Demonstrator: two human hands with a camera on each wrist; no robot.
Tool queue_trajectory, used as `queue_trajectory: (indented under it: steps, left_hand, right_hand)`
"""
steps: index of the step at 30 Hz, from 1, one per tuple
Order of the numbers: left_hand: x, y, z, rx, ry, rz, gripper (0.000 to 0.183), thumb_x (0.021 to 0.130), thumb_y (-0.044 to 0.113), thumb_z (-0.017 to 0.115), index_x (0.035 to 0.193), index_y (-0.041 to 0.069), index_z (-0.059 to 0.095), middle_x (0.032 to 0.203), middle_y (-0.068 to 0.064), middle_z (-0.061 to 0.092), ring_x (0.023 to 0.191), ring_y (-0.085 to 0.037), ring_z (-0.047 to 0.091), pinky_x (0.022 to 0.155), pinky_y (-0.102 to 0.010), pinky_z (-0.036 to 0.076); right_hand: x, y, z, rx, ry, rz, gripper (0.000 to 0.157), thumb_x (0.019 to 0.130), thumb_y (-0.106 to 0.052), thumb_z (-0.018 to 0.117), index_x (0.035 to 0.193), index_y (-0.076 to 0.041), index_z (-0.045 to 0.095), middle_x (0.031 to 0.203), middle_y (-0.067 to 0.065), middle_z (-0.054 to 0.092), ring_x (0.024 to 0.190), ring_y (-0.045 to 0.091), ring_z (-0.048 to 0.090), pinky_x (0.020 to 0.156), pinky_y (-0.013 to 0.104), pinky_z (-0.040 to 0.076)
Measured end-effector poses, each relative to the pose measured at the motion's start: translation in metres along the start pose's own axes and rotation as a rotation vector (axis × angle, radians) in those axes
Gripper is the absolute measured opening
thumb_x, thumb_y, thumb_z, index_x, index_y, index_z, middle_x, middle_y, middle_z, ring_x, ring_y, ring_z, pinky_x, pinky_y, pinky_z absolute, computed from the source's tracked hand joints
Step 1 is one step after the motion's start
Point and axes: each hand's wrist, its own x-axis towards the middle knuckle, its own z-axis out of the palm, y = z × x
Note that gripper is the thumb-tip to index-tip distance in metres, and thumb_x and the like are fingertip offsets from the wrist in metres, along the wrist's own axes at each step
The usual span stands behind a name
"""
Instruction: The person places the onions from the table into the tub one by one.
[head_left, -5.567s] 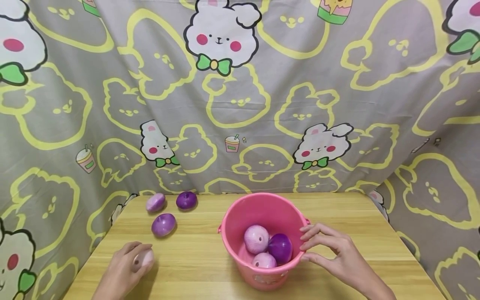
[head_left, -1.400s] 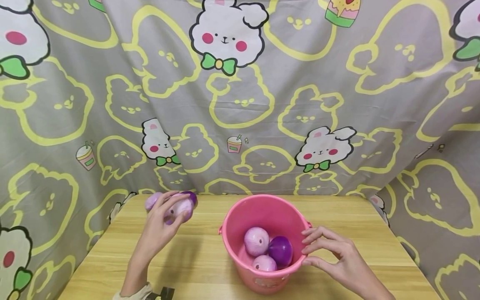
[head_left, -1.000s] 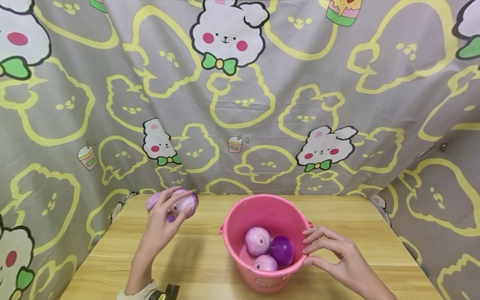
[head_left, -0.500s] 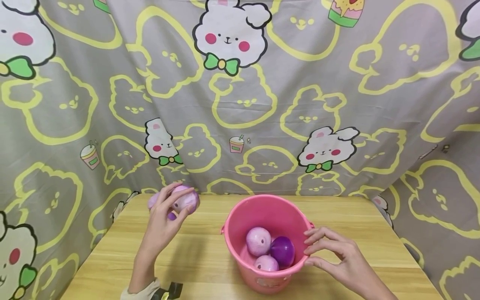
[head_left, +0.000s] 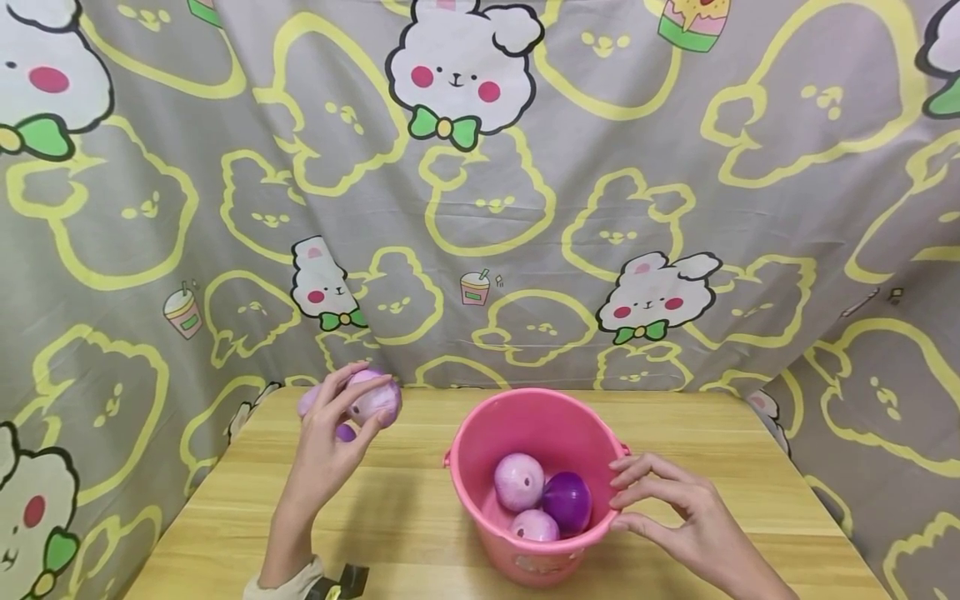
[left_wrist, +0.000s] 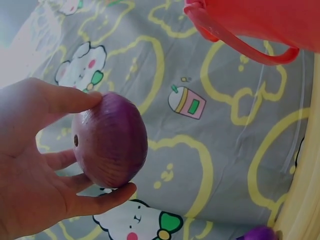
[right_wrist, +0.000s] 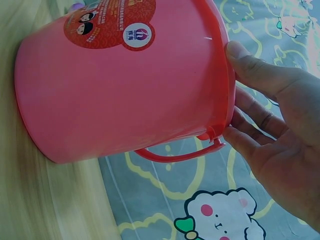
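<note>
My left hand (head_left: pixel 330 425) holds a pale purple onion (head_left: pixel 381 398) above the far left of the table, thumb on one side and fingers on the other. In the left wrist view the onion (left_wrist: pixel 112 142) shows its root spot toward the palm. With my right hand (head_left: pixel 678 508) I grip the right rim of a pink bucket (head_left: pixel 532 421), which stands upright. Two pale onions (head_left: pixel 519 482) and a dark purple onion (head_left: pixel 567 502) lie inside it. In the right wrist view, the thumb and fingertips touch the bucket's rim (right_wrist: pixel 220 80).
Behind my left hand, a light purple onion (head_left: pixel 308 402) and a purple onion (head_left: pixel 346 432) rest on the wooden table (head_left: pixel 405 517), both partly hidden. A curtain with rabbit prints (head_left: pixel 487 225) hangs behind. The bucket's handle (right_wrist: pixel 175 157) hangs down.
From the table's near left, my left hand has lifted the onion and carried it to the far left, lately drifting slightly up and right. My right hand stays on the bucket.
</note>
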Motion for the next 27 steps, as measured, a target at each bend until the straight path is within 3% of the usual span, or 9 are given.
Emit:
queue_trajectory:
  steps: [12, 22, 27]
  left_hand:
    - [-0.0001, 0.0036, -0.0003, -0.020, 0.025, 0.030, 0.044, 0.086, 0.001, 0.081, 0.126, 0.016, 0.073, 0.146, -0.007, 0.053, 0.123, -0.023, 0.048, 0.077, -0.027, 0.046]
    - [0.0013, 0.0087, 0.0007, -0.060, 0.031, 0.041, 0.046, 0.084, -0.002, 0.081, 0.127, 0.014, 0.073, 0.146, -0.013, 0.053, 0.124, -0.024, 0.049, 0.079, -0.022, 0.046]
    - [0.0012, 0.0099, 0.0006, -0.066, 0.039, 0.052, 0.048, 0.083, -0.005, 0.079, 0.126, 0.014, 0.073, 0.146, -0.009, 0.052, 0.123, -0.023, 0.050, 0.079, -0.021, 0.047]
  right_hand:
    - [-0.0016, 0.0004, -0.0001, 0.006, 0.000, -0.003, 0.045, 0.068, 0.010, 0.089, 0.101, -0.018, 0.077, 0.111, 0.005, 0.070, 0.117, 0.022, 0.063, 0.106, 0.022, 0.046]
    - [-0.0018, -0.0003, -0.0010, -0.001, -0.003, 0.014, 0.044, 0.068, 0.010, 0.088, 0.100, -0.018, 0.077, 0.111, 0.004, 0.070, 0.117, 0.022, 0.063, 0.105, 0.021, 0.047]
    - [-0.0014, 0.0003, -0.0002, 0.003, -0.002, 0.000, 0.044, 0.068, 0.010, 0.088, 0.101, -0.018, 0.077, 0.111, 0.005, 0.070, 0.117, 0.023, 0.063, 0.105, 0.021, 0.047]
